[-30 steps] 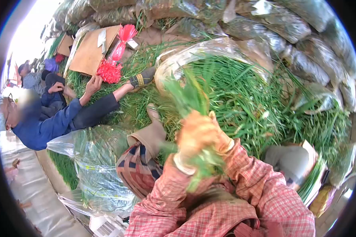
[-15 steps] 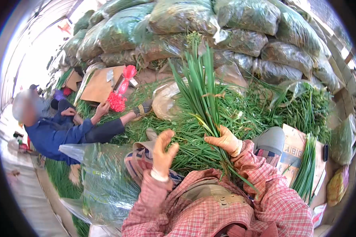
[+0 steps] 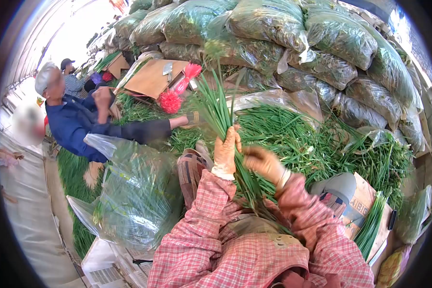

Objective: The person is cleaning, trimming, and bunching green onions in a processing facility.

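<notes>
I hold an upright bunch of long green chives [image 3: 216, 108] in front of my chest. My right hand [image 3: 263, 163], in an orange glove, grips the stalks low down. My left hand [image 3: 227, 150], also gloved, rests flat against the left side of the bunch with fingers pointing up along the leaves; whether it grips is unclear. Both sleeves are red plaid. The stalk ends run down toward my lap, partly hidden by my arms.
A loose heap of chives [image 3: 317, 144] spreads ahead and to the right. Filled plastic sacks [image 3: 283, 33] are stacked behind. A clear bag of greens [image 3: 134, 192] lies at my left. A person in blue [image 3: 77, 120] sits left, near cardboard [image 3: 151, 77] and red ties [image 3: 170, 101]. A trimmed bundle [image 3: 372, 223] lies on a box.
My left hand, held open and apart half a second ago, has come up against the bunch. The bunch stays upright in my right hand. The view has turned left and up.
</notes>
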A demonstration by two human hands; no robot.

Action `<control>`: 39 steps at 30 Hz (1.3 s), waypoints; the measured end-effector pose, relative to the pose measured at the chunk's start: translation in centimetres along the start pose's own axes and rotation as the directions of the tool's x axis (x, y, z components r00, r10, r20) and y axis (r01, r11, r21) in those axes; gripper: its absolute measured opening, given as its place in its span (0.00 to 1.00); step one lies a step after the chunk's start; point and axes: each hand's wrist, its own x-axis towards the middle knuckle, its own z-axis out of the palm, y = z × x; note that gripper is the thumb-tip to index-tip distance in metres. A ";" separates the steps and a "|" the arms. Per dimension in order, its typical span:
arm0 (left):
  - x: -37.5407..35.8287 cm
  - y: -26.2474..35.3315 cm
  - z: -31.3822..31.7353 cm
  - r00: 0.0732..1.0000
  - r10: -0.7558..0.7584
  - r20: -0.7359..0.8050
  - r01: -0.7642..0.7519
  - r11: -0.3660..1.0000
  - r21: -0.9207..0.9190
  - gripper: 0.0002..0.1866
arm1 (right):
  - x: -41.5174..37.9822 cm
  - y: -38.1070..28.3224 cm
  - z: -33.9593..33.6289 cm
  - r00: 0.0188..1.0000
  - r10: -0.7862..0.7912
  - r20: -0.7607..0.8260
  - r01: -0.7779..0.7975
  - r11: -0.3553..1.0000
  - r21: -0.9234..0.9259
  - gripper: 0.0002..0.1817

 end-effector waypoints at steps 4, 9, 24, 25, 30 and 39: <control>-0.8 1.2 1.2 0.986 -0.060 0.158 0.045 0.995 0.094 0.16 | 6.0 -9.4 -4.8 0.957 -0.277 -0.084 0.251 0.939 -0.235 0.25; -1.1 2.0 3.3 0.957 -0.144 0.253 0.119 0.987 0.111 0.16 | 9.4 -15.7 -7.2 0.944 -0.267 -0.192 0.322 0.869 0.376 0.16; 6.4 3.6 -8.2 0.936 0.278 -0.217 -0.316 0.935 -0.164 0.11 | -17.4 -20.2 -46.6 0.499 -0.607 -0.619 -0.386 0.483 -0.786 0.20; 6.1 4.1 -7.2 0.923 0.303 -0.237 -0.333 0.938 -0.097 0.11 | -16.7 -17.7 -46.1 0.597 -0.383 -0.705 -0.751 0.042 -0.659 0.22; 4.0 3.0 -0.9 0.932 0.342 0.123 -0.354 0.931 0.094 0.09 | -3.6 -8.0 -20.1 0.944 -0.115 -0.310 -0.241 0.405 -0.882 0.45; -0.1 -0.7 3.9 0.855 0.026 0.518 -0.389 0.693 0.607 0.13 | 3.1 -12.5 -4.2 0.973 -0.232 0.005 0.232 0.972 -0.028 0.12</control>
